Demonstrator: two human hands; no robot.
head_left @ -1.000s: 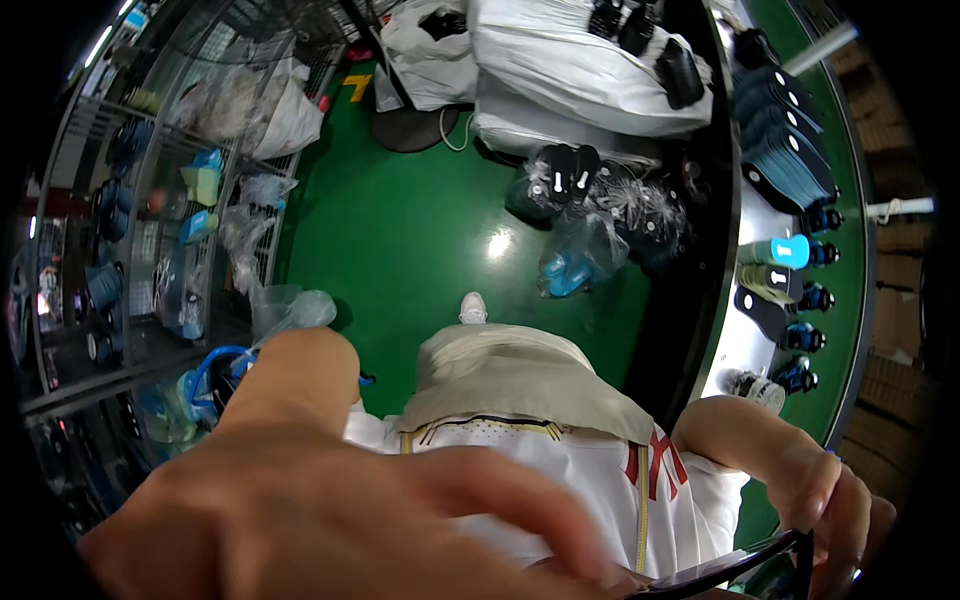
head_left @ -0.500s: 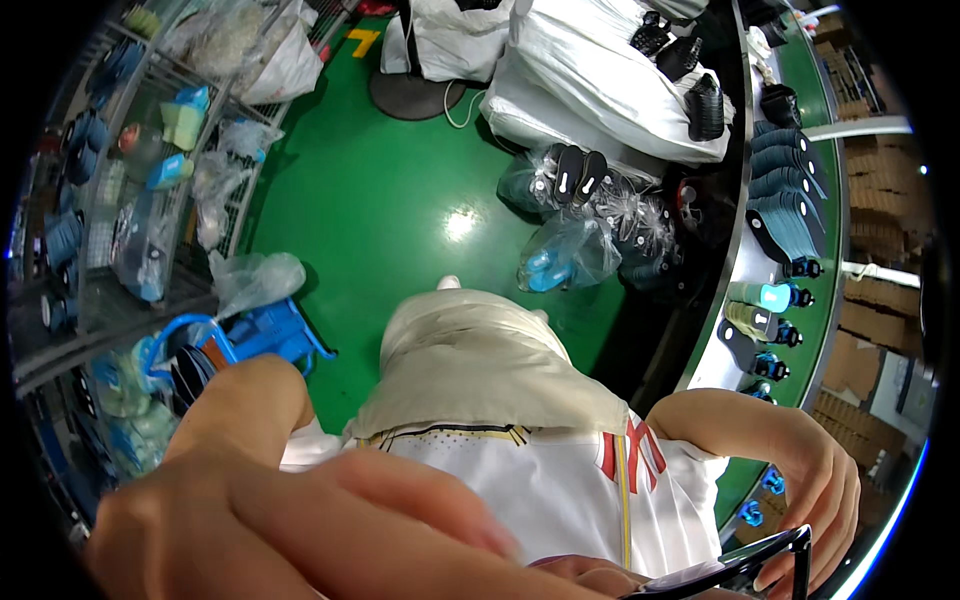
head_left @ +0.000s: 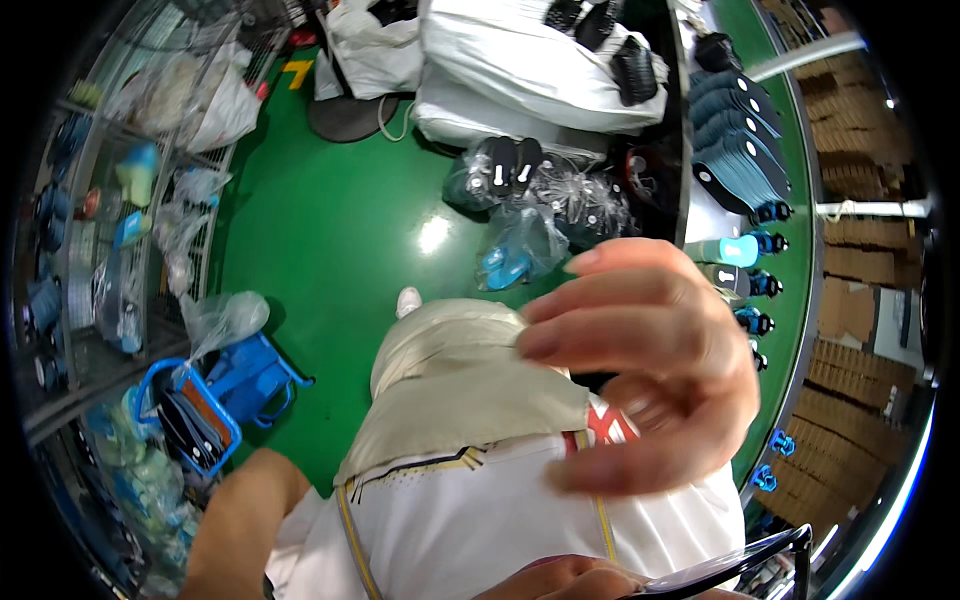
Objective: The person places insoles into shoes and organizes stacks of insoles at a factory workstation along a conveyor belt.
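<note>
Across the middle of the scene, the green floor [head_left: 330, 215] gives the widest open room, edged on the left by a wire rack [head_left: 100, 370] and on the right by a workbench [head_left: 705, 225]. A large white sack [head_left: 520, 75] bounds the far side. Near left, a blue basket [head_left: 215, 400] of dark flat pieces narrows the floor beside the rack. On the bench stands a row of blue-black flat pieces [head_left: 740, 165]. The clear bag [head_left: 535, 235] lies on the floor, right of centre, with bright blue pieces [head_left: 508, 270] inside.

Near left is the bent left arm [head_left: 245, 520]; its hand is out of view, so I cannot tell its grip. The right hand [head_left: 665, 370], blurred, hovers before the white top [head_left: 450, 515], the bag appearing just beyond its fingertips. Its fingers [head_left: 610, 335] curl loosely, parted, released, with a wide gap to the thumb [head_left: 610, 470].
</note>
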